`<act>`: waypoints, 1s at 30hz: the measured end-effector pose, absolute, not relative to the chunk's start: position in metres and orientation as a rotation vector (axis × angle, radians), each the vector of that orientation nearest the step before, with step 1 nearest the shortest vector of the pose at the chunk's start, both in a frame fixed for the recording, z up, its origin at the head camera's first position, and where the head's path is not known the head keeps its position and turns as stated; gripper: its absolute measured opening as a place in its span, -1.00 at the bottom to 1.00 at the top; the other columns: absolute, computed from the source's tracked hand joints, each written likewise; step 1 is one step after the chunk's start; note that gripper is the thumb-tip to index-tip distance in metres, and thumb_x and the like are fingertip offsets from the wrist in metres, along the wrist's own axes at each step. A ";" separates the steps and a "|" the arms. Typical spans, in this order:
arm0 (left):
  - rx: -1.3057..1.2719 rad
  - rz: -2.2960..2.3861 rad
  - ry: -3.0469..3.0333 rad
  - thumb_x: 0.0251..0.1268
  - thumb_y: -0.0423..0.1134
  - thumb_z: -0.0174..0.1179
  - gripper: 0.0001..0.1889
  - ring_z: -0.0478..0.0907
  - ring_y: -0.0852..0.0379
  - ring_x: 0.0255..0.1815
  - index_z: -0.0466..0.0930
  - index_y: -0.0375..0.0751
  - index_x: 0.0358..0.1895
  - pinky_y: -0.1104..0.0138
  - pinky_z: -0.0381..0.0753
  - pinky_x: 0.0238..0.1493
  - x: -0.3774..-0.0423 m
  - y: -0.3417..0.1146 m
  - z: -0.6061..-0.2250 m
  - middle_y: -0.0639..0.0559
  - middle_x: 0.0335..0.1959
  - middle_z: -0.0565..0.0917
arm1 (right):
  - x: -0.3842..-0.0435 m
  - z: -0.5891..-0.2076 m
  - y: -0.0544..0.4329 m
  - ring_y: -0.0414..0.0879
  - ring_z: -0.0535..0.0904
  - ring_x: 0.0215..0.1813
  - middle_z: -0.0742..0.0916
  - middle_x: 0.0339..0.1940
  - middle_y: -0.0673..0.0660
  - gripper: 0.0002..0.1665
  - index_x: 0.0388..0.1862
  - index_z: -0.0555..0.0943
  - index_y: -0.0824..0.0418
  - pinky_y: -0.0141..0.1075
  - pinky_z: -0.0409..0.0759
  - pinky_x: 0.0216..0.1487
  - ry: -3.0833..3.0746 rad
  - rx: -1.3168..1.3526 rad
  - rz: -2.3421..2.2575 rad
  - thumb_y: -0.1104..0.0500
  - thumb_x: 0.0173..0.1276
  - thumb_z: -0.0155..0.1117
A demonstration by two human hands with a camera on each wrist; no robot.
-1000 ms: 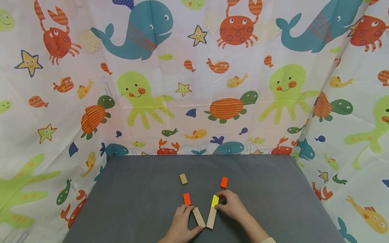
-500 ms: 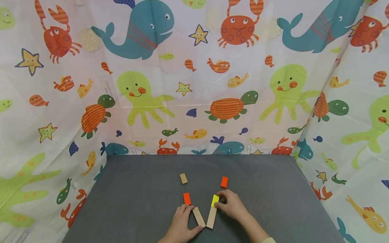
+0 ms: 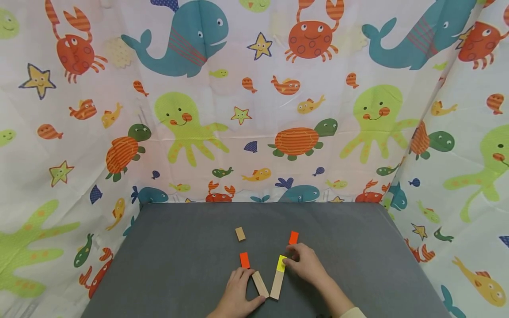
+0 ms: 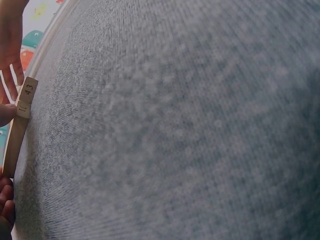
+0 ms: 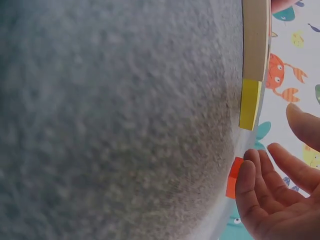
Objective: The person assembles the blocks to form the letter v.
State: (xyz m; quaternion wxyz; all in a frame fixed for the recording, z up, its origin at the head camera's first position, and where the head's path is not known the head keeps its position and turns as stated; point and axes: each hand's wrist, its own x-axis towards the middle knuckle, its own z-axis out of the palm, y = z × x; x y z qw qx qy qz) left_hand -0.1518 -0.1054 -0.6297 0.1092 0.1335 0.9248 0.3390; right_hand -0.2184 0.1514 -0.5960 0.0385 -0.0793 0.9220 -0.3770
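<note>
From my end I read every piece here as light, rigid and hard to damage: small blocks that should neither flex nor dent. The bright yellow rectangular block [image 5: 249, 105] looks smooth, so I'd expect a little slip under dry fingertips; I'd take it across its long sides, low down, thumb against fingers, without nudging the long pale wooden block [image 3: 277, 285] that it meets end to end. The orange-red rectangular block [image 3: 294, 236] beyond it should handle the same way, pinched by its sides. All of them lie on the grey cloth-covered worktop [image 3: 179, 256].

Of the two hands, my left hand [image 3: 236, 291] holds the other long pale wooden bar [image 3: 260, 284] lengthwise, thumb at the near end and fingertips at the far end; a second orange-red block [image 3: 244, 260] lies just past those fingertips. My right hand [image 3: 309, 265] grips nothing: the right wrist view shows thumb and fingers apart, fingertips close by the far orange-red block. I can't tell whether they touch it.

Against half a second ago, the right hand has let go of the yellow block and shifted farther out toward that orange-red block. The left hand, the V of pale wood and the small tan wooden block [image 3: 240, 234] look unchanged.
</note>
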 end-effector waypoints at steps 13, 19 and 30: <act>0.362 0.978 2.699 0.08 0.36 0.37 -0.17 0.39 0.00 0.04 0.48 -0.12 0.30 -0.08 0.53 0.08 -0.154 -0.105 -0.630 -0.02 0.12 0.49 | -0.223 -0.591 0.151 0.02 0.65 -0.01 0.71 0.01 0.14 -0.46 0.14 0.65 0.24 0.02 0.65 0.05 2.903 -0.179 -1.188 0.12 0.19 0.57; 0.380 0.981 2.709 0.09 0.36 0.36 -0.18 0.39 0.01 0.03 0.48 -0.12 0.30 -0.07 0.53 0.07 -0.153 -0.105 -0.631 -0.01 0.11 0.49 | -0.226 -0.587 0.155 0.03 0.64 0.01 0.69 0.04 0.18 -0.42 0.19 0.64 0.24 0.03 0.64 0.05 2.919 -0.135 -1.194 0.11 0.21 0.55; 0.394 1.005 2.713 0.10 0.34 0.37 -0.19 0.37 0.02 0.01 0.48 -0.12 0.30 -0.05 0.52 0.05 -0.153 -0.106 -0.632 -0.02 0.12 0.48 | -0.233 -0.587 0.161 0.05 0.67 -0.02 0.69 0.03 0.21 -0.42 0.20 0.62 0.27 0.02 0.66 0.03 2.945 -0.138 -1.199 0.17 0.20 0.56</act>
